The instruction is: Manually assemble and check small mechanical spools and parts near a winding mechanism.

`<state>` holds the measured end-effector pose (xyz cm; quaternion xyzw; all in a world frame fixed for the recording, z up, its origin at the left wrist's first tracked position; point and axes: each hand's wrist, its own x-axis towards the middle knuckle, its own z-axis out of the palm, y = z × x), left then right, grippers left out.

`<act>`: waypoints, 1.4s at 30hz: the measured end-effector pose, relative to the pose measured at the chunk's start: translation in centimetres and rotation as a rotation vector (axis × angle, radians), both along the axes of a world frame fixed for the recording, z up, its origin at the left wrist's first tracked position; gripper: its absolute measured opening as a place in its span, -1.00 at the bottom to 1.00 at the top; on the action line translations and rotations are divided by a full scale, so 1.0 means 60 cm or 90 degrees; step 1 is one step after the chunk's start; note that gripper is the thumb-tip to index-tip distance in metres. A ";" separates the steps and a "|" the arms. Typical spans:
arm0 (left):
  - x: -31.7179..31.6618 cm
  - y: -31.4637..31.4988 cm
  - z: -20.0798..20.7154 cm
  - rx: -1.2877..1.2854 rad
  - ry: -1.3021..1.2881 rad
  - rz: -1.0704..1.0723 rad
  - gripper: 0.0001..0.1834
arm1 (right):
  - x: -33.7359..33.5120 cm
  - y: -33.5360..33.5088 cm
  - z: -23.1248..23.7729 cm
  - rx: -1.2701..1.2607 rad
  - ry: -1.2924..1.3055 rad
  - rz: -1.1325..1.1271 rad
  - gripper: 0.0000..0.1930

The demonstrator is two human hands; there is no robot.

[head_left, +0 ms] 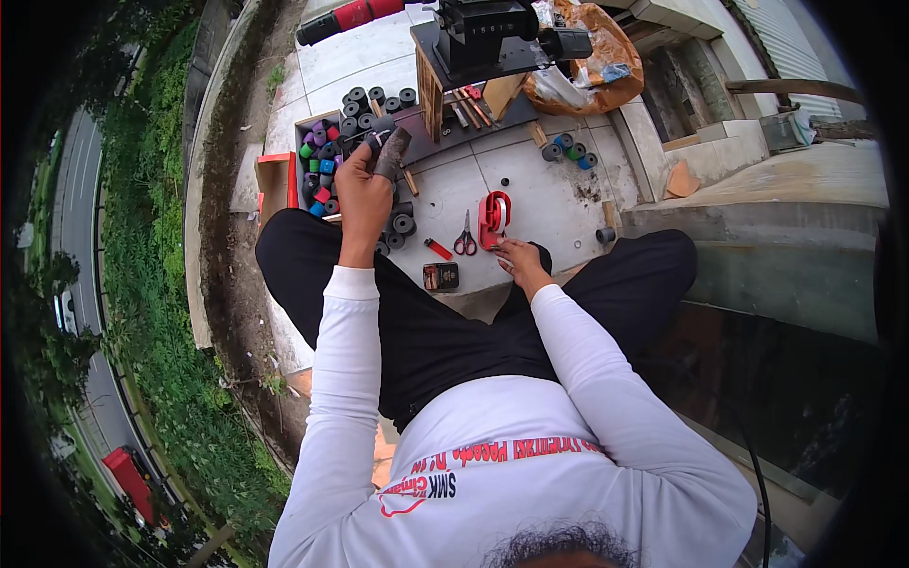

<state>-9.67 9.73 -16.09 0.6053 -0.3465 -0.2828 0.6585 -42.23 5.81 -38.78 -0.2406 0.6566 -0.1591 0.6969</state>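
Observation:
Raised over the left side, my left hand [365, 194] is closed round a rough grey-brown piece [392, 153], roughly cylindrical, whose exact kind I cannot make out. Dark rolls lie close behind it. Lower and to the right, my right hand [523, 262] has its fingers on the near end of a red tape dispenser [492, 222] with a pale roll of tape in it. Just left of the dispenser lie dark-handled scissors [465, 237]. A red lighter [437, 249] and a small dark tin [440, 276] sit further left.
A box [308, 140] of black, purple, red, green and blue rolls stands at the left. Loose black rolls [404, 224] lie near my left knee. A black machine [483, 43] on a wooden stand is ahead, beside an orange bag [606, 57]. Several rolls [575, 151] lie right.

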 end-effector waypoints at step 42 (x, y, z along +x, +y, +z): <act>0.066 -0.094 0.136 -0.227 -0.245 0.323 -0.76 | 0.333 -0.155 0.567 -0.569 -0.269 0.351 -0.73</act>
